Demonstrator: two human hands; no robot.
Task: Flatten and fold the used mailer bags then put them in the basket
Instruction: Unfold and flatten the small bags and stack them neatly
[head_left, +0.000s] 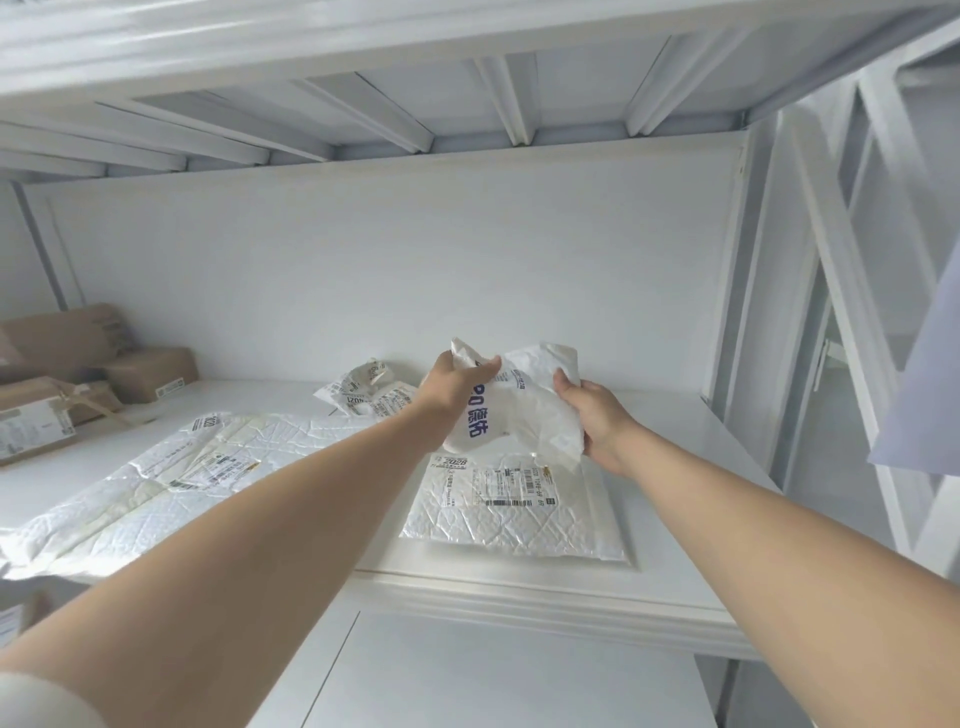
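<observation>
A crumpled white mailer bag (511, 410) with blue print hangs above the white desk (670, 467), held by both hands. My left hand (452, 387) grips its upper left edge. My right hand (597, 423) pinches its right side. Under it lies a flat silver-white padded mailer (519, 525) with a shipping label. A larger padded mailer (171, 488) lies spread out to the left. Behind, near the wall, sit small crumpled mailers (363, 395). No basket is in view.
Brown cardboard boxes (93, 358) are stacked at the far left of the desk. A white slatted frame (415, 119) runs overhead, and a white ladder-like frame (841, 322) stands on the right. The desk's front edge (519, 597) is near me.
</observation>
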